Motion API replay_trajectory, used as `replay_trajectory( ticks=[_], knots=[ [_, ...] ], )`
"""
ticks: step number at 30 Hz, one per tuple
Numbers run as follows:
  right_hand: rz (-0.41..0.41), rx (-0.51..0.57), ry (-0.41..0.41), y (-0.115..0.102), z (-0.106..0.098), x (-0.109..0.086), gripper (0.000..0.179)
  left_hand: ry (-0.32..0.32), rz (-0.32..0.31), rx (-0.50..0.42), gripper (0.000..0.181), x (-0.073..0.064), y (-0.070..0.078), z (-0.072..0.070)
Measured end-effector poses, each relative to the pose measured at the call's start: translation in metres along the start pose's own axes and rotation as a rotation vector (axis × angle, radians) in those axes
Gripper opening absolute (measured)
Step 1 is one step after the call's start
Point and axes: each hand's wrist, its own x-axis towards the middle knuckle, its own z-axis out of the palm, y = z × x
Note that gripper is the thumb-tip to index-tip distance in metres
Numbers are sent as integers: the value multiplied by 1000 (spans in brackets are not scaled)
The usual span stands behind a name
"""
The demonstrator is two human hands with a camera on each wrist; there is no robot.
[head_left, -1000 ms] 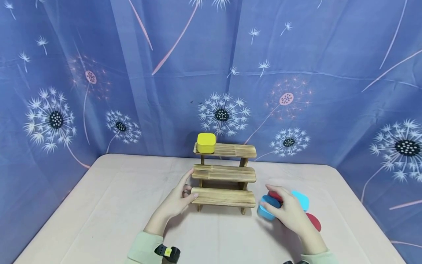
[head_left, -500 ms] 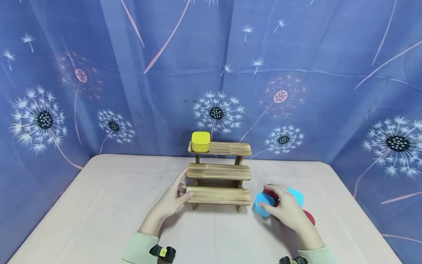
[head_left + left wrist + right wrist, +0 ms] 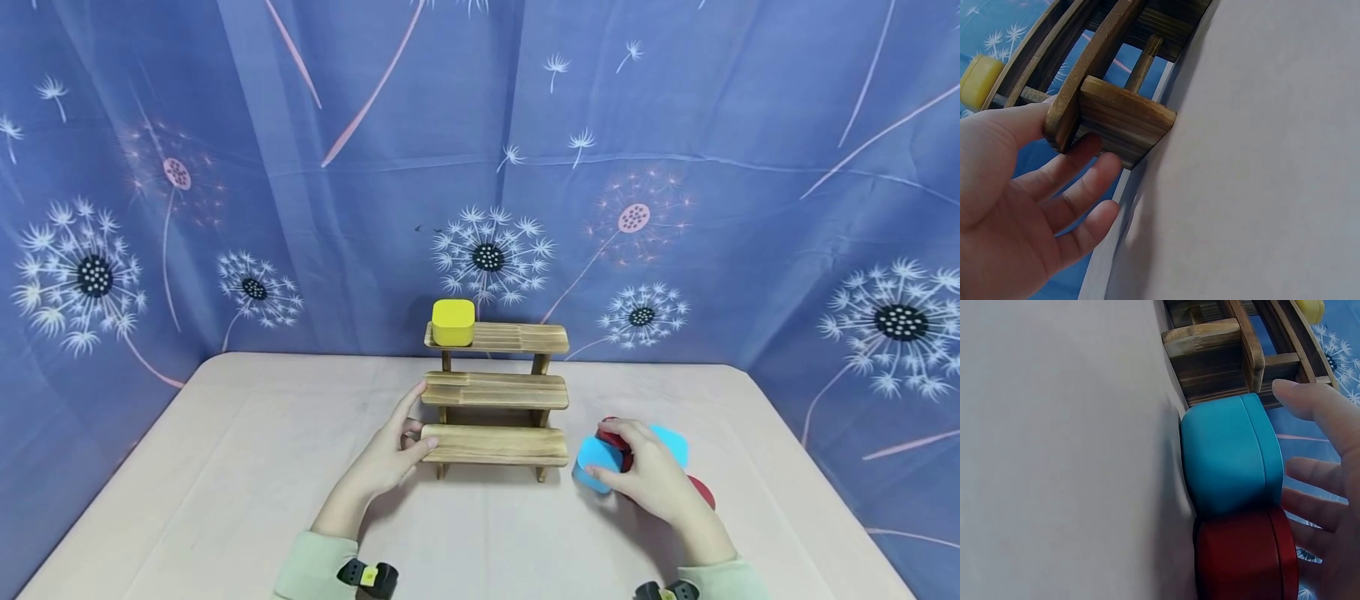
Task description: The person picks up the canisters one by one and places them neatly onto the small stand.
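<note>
A three-tier wooden display stand (image 3: 495, 446) stands mid-table. My left hand (image 3: 382, 454) holds its left side, thumb on the lowest shelf and index finger at the middle one; the left wrist view shows the other fingers beside the wooden side (image 3: 1129, 119). To the stand's right, a blue rounded box with a lid (image 3: 1229, 456) sits against a dark red lidded box (image 3: 1241, 556). My right hand (image 3: 652, 471) is over these two, thumb extended and apart from the other fingers, whose fingertips lie close behind the lids in the right wrist view.
A yellow rounded box (image 3: 453, 323) sits at the left end of the top shelf. Beyond my right hand are a light blue piece (image 3: 672, 446) and a red piece (image 3: 703, 492), both partly hidden. A blue dandelion-print curtain (image 3: 375, 250) hangs behind the table.
The whole head view shifts slightly left. The blue box's top turns from shaded to bright beneath my right hand. My left hand keeps its hold on the stand.
</note>
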Motion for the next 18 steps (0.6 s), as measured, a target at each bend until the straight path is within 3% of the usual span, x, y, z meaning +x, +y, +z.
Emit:
replay_trajectory(
  ticks=[5, 9, 12, 18],
  knots=[
    [1, -2, -18, 2, 1, 0, 67, 7, -13, -2, 80, -6, 12, 0],
    [7, -10, -28, 1, 1, -1, 67, 17, -20, 2, 80, -7, 13, 1],
    [16, -15, -36, 1, 1, -1, 69, 19, -21, 6, 81, -5, 10, 1],
    [28, -29, -45, 2, 1, -1, 67, 22, -7, 19, 82, 4, -10, 1]
  ],
)
